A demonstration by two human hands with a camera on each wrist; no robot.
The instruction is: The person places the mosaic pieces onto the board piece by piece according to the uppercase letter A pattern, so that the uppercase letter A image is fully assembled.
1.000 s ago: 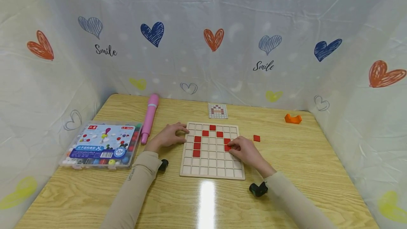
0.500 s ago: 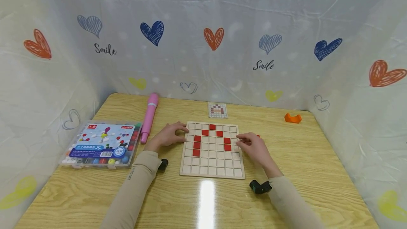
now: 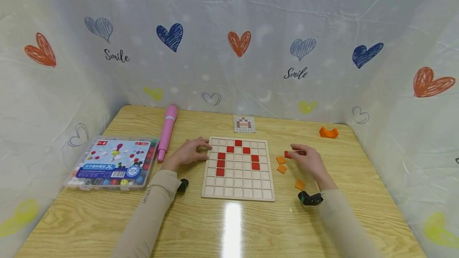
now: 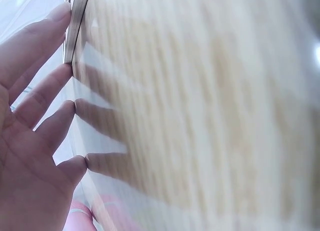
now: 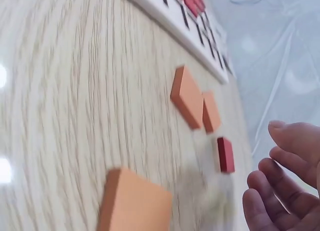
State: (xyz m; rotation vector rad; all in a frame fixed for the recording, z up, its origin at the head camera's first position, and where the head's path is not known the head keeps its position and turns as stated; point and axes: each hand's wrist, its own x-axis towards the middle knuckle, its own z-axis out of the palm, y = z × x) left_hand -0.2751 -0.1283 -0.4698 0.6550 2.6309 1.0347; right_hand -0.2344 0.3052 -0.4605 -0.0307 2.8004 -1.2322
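A light wooden grid board (image 3: 238,192) lies mid-table, several red tiles in its cells (image 3: 238,143). My left hand (image 3: 188,154) rests by its left edge; in the left wrist view the hand (image 4: 37,141) has spread fingers, a fingertip against the board's edge (image 4: 77,26). Right of the board, my right hand (image 3: 310,163) is over a loose red tile (image 3: 287,154). In the right wrist view that tile (image 5: 226,155) lies on the table beside the loosely bent fingers of the hand (image 5: 282,191), which hold nothing. Three orange tiles (image 3: 281,160) lie nearby.
A small patterned card (image 3: 244,124) lies behind the board. To the left are a pink cylinder (image 3: 167,132) and a clear box of colored pieces (image 3: 114,160). An orange curved piece (image 3: 328,132) sits at the back right.
My right hand has moved right, from the board's right side to the loose red tile. The orange tiles now show in the head view. My left hand has stayed in place.
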